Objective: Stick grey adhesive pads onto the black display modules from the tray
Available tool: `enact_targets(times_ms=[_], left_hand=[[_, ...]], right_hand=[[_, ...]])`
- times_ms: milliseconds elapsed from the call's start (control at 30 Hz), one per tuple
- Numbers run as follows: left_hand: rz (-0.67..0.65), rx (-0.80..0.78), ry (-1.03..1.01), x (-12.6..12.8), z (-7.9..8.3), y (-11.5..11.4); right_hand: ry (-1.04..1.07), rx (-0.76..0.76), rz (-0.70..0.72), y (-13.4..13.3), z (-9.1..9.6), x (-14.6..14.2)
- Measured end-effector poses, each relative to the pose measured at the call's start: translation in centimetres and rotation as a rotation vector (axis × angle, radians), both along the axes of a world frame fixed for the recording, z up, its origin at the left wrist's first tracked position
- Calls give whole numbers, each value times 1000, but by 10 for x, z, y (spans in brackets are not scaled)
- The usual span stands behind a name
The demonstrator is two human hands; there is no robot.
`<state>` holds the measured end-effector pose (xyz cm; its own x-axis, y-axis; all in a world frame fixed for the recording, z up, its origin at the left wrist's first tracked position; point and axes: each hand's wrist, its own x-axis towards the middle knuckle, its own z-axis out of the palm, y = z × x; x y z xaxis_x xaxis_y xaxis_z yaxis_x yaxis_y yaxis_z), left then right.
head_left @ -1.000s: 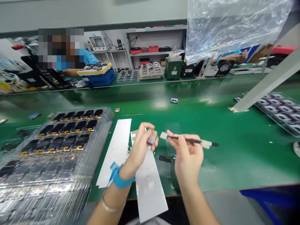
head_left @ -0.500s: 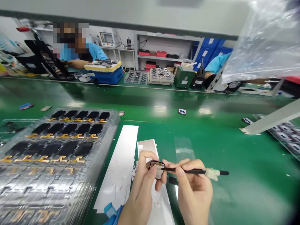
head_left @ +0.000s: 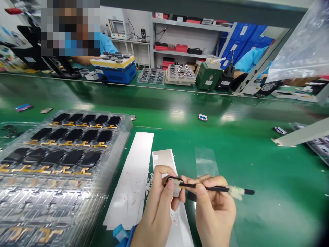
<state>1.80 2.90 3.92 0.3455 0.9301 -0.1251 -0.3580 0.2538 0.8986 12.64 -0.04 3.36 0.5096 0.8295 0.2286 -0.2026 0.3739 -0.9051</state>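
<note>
In my left hand (head_left: pixel 156 206) a small watch-sized module (head_left: pixel 177 190) with a silvery face and a black curved rim is pinched between thumb and fingers. My right hand (head_left: pixel 216 211) grips a slim black stick tool (head_left: pixel 214 188), wrapped with pale tape towards its right end. The tool's left end meets the module at its right side; exactly what it touches is too small to make out. Both hands are above a white strip (head_left: pixel 183 228) with a beige-grey panel (head_left: pixel 164 157) at its far end.
At left stands a stack of clear trays (head_left: pixel 113 164) with black screens (head_left: pixel 87 159) and gold flex cables. A white sheet (head_left: pixel 131 181) lies beside it, with small scraps around. Clear film (head_left: pixel 205 161) and a small ring-shaped part (head_left: pixel 203 117) lie beyond. A white post (head_left: pixel 303 132) rises at right. Co-workers sit opposite.
The camera view has shifted, so the far bench sits higher in the picture. Both hands keep nearly the same hold on the module and the stick tool.
</note>
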Motion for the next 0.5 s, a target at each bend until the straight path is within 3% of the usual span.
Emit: enact_targets(times_ms=[500], left_hand=[[-5,62,19,0,-3,-2]], right_hand=[[1,-11,-4,-2,-5,2]])
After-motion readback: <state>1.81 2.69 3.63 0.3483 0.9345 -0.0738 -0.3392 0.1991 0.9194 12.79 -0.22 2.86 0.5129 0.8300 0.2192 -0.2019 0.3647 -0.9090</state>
